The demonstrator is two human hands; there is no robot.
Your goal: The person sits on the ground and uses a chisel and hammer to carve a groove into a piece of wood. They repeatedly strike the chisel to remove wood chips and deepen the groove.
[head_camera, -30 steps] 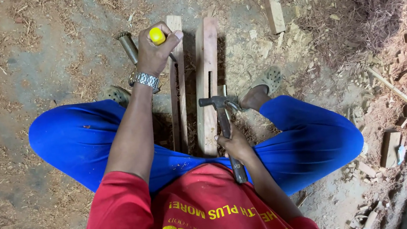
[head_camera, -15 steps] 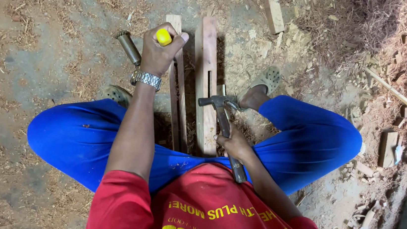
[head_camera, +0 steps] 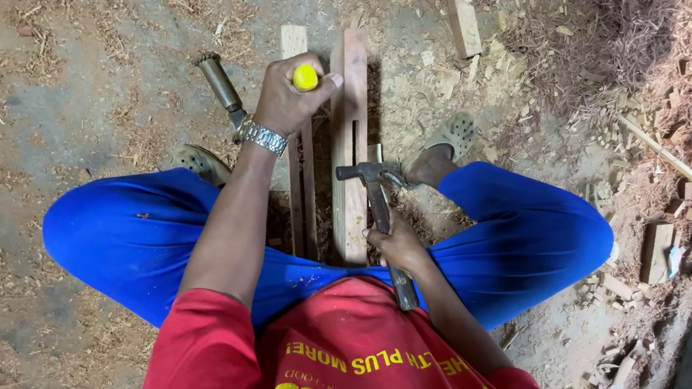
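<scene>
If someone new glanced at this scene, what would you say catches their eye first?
Probably the left hand, stretched out in front and gripping a tool with a yellow handle over the narrow wooden strips on the ground. Next, the claw hammer held by the right hand near the lap, beside the wooden plank between the bright blue trousers.

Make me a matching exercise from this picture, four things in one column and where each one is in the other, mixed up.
1 hammer
2 yellow-capped tool
3 wristwatch
4 loose wood block

A on the left wrist
B lying alone on the ground, upper right
C gripped in the left hand
D held in the right hand

Pairs: 1-D, 2-C, 3-A, 4-B
</scene>
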